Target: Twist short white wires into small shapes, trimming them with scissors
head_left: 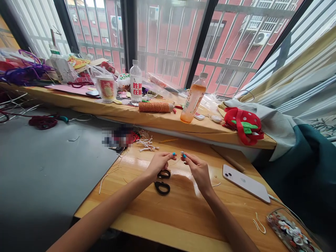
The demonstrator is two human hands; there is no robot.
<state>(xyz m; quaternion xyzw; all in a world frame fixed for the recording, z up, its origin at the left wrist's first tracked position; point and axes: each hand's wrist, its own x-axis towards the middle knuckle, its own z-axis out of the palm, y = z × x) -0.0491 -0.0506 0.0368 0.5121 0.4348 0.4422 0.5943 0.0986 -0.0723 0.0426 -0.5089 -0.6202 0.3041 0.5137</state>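
On the table [147, 218], nearest, lie a flower-decorated phone case [291, 231] and, beside it, a looped white cord [263, 231]. Farther in are black-handled scissors [158, 183], partly hidden by the left hand [159, 164], and, at right, a white smartphone [245, 183]. The left grip is pinched together, its contents too fine to tell; the right hand [200, 171] pinches a small white piece [182, 153] just beside it. Beyond lie white cord offcuts [147, 144], then, on the windowsill, an orange thread spool [154, 107].
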